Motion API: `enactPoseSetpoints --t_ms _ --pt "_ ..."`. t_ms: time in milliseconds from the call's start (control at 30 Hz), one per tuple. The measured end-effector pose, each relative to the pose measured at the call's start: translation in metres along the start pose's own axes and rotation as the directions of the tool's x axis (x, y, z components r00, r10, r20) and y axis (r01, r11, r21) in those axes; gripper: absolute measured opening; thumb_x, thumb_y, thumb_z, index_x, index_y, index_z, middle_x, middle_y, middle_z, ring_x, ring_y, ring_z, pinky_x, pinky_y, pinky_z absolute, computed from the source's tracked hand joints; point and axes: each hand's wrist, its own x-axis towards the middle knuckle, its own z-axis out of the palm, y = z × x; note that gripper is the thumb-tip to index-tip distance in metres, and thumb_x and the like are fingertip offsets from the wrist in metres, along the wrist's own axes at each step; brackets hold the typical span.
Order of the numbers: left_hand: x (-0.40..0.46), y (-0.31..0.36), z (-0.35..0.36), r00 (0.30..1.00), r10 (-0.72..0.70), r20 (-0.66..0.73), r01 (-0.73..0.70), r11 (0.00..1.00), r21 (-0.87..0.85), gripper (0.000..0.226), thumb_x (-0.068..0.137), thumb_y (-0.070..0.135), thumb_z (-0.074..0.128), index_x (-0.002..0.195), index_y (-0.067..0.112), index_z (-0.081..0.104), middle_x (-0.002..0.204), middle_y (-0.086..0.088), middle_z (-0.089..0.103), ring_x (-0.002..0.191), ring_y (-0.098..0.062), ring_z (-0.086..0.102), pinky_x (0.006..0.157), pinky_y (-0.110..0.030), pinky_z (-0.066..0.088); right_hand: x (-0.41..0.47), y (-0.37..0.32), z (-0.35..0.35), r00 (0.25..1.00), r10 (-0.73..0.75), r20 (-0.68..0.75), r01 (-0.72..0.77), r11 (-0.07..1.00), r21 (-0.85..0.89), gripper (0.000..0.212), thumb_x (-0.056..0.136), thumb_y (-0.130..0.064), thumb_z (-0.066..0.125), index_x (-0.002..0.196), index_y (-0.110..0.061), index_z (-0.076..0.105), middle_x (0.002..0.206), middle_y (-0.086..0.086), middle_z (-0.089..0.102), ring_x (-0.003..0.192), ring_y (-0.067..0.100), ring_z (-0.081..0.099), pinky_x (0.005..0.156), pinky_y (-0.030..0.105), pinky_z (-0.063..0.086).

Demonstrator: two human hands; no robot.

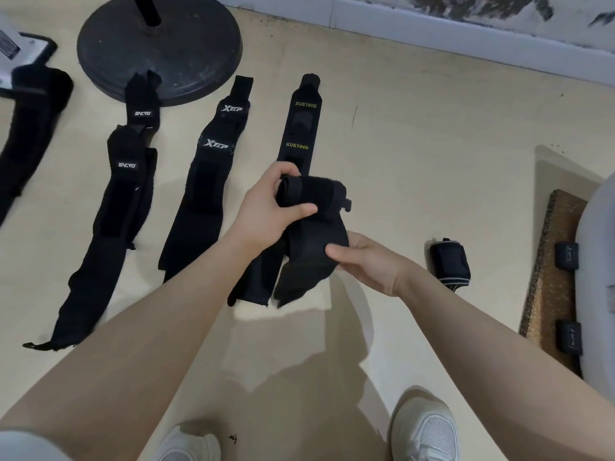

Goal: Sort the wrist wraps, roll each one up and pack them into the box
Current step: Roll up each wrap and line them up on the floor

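My left hand (273, 207) grips the rolled end of a black wrist wrap (311, 227), held above the floor. My right hand (362, 257) pinches the wrap's loose lower part, which hangs down toward the floor. Flat on the floor lie paired black wraps: the XUEYING wraps (301, 128) right behind my hands, the XTEP wraps (209, 168) to their left, and the INCYO wraps (123, 194) further left. One rolled wrap (449, 261) lies on the floor at the right. The box (552, 277) at the right edge holds two rolled wraps.
A round black weighted stand base (159, 44) sits at the back left, touching the INCYO wraps. More black wraps (26, 128) lie at the far left beside a white device (20, 58). A white wall skirting runs along the back. My white shoes (426, 427) are below.
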Motion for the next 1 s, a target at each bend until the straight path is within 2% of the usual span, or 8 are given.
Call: enactPoseSetpoints --t_ms 133,300,533,700,767,867,933,1000 --pt "-0.001 -0.003 -0.002 0.994 -0.071 -0.085 0.062 0.992 -0.107 0.040 0.080 0.007 0.074 0.095 0.034 0.048 0.095 -0.006 0.064 0.092 -0.018 0.064 0.085 -0.036 0.056 0.008 -0.006 0.008 0.997 0.052 -0.051 -0.059 0.986 -0.153 0.038 0.088 -0.002 0.059 0.124 -0.015 0.057 0.117 0.001 0.067 0.112 0.017 0.062 0.093 0.029 0.050" --pt "-0.006 -0.009 0.000 0.991 -0.061 -0.116 0.055 0.997 -0.062 0.042 0.080 0.004 0.073 0.092 0.034 0.046 0.083 0.005 0.058 0.084 -0.012 0.061 0.082 -0.035 0.056 0.011 0.002 0.011 0.978 0.113 -0.173 -0.190 0.822 -0.537 0.014 0.094 -0.014 0.054 0.106 -0.016 0.061 0.102 -0.005 0.067 0.098 0.015 0.061 0.087 0.025 0.045" --pt "-0.005 -0.019 0.008 0.986 0.022 -0.164 0.010 0.981 0.193 0.041 0.077 0.010 0.076 0.099 0.024 0.044 0.081 0.013 0.052 0.078 -0.005 0.054 0.071 -0.012 0.045 0.018 0.004 0.014 0.915 0.116 -0.386 -0.402 0.327 -0.855 0.023 0.101 -0.025 0.034 0.118 -0.014 0.045 0.106 0.009 0.061 0.086 0.030 0.053 0.075 0.033 0.039" --pt "0.000 -0.016 0.007 0.981 0.052 -0.186 -0.001 0.965 0.264 0.042 0.078 0.010 0.076 0.099 0.023 0.043 0.085 0.016 0.052 0.076 -0.001 0.052 0.066 -0.005 0.040 0.003 0.016 0.021 0.893 -0.312 -0.325 -0.408 -0.258 -0.876 0.054 0.077 -0.001 0.044 0.128 -0.015 0.046 0.108 -0.002 0.060 0.106 0.030 0.051 0.086 0.038 0.019" --pt "-0.001 -0.016 0.004 0.985 0.042 -0.169 0.010 0.956 0.292 0.041 0.078 0.010 0.076 0.098 0.022 0.042 0.091 0.011 0.055 0.081 -0.005 0.054 0.068 -0.010 0.043 0.004 0.022 0.015 0.875 -0.357 -0.326 -0.452 -0.367 -0.813 0.064 0.068 -0.003 0.043 0.130 -0.017 0.053 0.105 -0.004 0.061 0.111 0.032 0.048 0.089 0.041 0.017" --pt "-0.001 -0.017 0.002 0.989 0.032 -0.144 0.022 0.931 0.364 0.039 0.078 0.009 0.074 0.095 0.016 0.039 0.097 0.005 0.057 0.084 -0.011 0.055 0.068 -0.021 0.049 0.004 0.019 0.010 0.873 -0.408 -0.267 -0.371 -0.201 -0.907 0.041 0.067 -0.016 0.037 0.093 -0.015 0.068 0.088 -0.007 0.064 0.110 0.032 0.045 0.093 0.044 0.018" --pt "-0.002 -0.019 0.003 0.993 0.037 -0.112 0.016 0.897 0.442 0.039 0.078 0.008 0.072 0.091 0.016 0.036 0.097 -0.002 0.057 0.086 -0.021 0.057 0.072 -0.034 0.052 0.004 0.016 0.009 0.876 -0.339 -0.343 -0.318 0.128 -0.939 0.040 0.079 -0.029 0.017 0.072 -0.016 0.054 0.083 -0.006 0.058 0.110 0.024 0.037 0.097 0.040 0.012" --pt "-0.004 -0.018 0.007 0.997 0.040 -0.073 0.003 0.860 0.510 0.040 0.077 0.007 0.070 0.089 0.017 0.033 0.095 -0.005 0.055 0.083 -0.028 0.056 0.073 -0.043 0.051 0.006 0.005 0.009 0.837 -0.169 -0.521 -0.373 0.521 -0.768 0.042 0.090 -0.030 0.014 0.066 -0.012 0.043 0.079 0.004 0.053 0.096 0.021 0.036 0.092 0.035 0.022"
